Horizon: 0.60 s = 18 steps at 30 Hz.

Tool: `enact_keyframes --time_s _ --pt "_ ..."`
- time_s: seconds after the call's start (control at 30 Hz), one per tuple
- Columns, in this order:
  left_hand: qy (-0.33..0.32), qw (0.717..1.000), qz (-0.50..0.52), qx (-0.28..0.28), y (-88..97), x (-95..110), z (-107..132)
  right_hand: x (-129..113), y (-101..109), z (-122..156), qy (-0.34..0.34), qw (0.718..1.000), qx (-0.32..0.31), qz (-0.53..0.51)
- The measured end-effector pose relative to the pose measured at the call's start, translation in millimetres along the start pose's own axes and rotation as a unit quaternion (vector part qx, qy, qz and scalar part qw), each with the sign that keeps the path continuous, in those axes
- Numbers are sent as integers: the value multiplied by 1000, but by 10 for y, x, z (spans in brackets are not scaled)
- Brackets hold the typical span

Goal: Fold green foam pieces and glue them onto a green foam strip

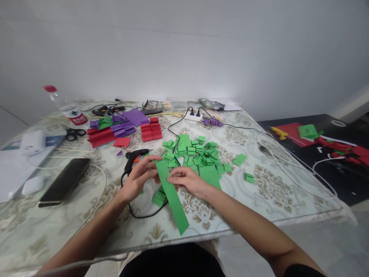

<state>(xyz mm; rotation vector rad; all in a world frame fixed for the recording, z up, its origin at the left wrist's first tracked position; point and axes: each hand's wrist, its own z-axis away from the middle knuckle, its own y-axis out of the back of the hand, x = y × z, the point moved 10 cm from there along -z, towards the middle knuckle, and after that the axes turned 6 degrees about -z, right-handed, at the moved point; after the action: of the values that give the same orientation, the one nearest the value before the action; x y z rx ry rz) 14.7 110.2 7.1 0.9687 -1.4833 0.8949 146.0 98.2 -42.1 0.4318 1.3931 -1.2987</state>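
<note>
Both my hands hold a long green paper strip (pixel 173 198) over the patterned table (pixel 259 192). My left hand (pixel 141 175) pinches the strip's upper end from the left. From the right, my right hand (pixel 187 180) grips the same strip, fingers closed on its edge. The strip's lower end hangs toward the table's front edge. Behind my hands lies a pile of several small folded green paper pieces (pixel 198 152). A black glue gun (pixel 134 156) rests just left of my left hand, its cable looping under my wrists.
Red folded pieces (pixel 151 130) and purple paper (pixel 123 125) lie at the back left, with scissors (pixel 73 133), a bottle (pixel 67 107), a black phone (pixel 66 181) and a white power strip (pixel 193 115). A black side table (pixel 331 154) at right holds red and green paper.
</note>
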Motion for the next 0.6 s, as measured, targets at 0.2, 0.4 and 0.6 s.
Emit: enact_keyframes --time_s 0.2,0.4,0.6 --pt "36 997 -74 0 -53 -84 -43 -16 -61 23 7 1000 -10 -6" --pt "86 986 -138 -40 -138 -163 -37 -11 -95 31 9 1000 -19 16" --pt "104 985 -123 -60 -187 -156 -7 -145 97 5 44 998 48 10"
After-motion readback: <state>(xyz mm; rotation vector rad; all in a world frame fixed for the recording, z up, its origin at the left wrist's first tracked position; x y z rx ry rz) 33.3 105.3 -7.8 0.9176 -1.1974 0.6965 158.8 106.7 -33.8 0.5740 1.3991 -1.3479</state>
